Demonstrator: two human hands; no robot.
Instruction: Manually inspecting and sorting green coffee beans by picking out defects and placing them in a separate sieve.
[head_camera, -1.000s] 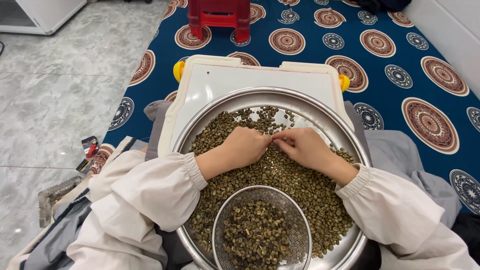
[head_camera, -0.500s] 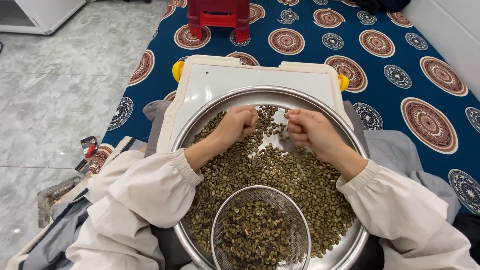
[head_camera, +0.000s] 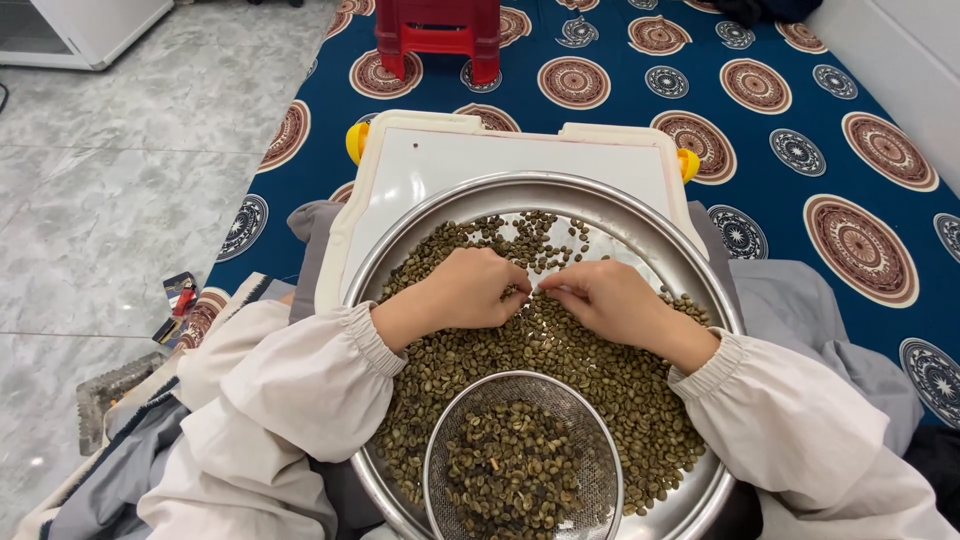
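Steel pan (head_camera: 640, 215) holds beans (head_camera: 590, 370); sieve (head_camera: 600, 470) near wrists

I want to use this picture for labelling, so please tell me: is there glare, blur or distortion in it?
Head view: even, soft light, only faint shadows under the left hand and right hand; mild glare on the pan rim and on the floor; beans and sieve sharp, no motion blur; wide lens bends the tray edges slightly.
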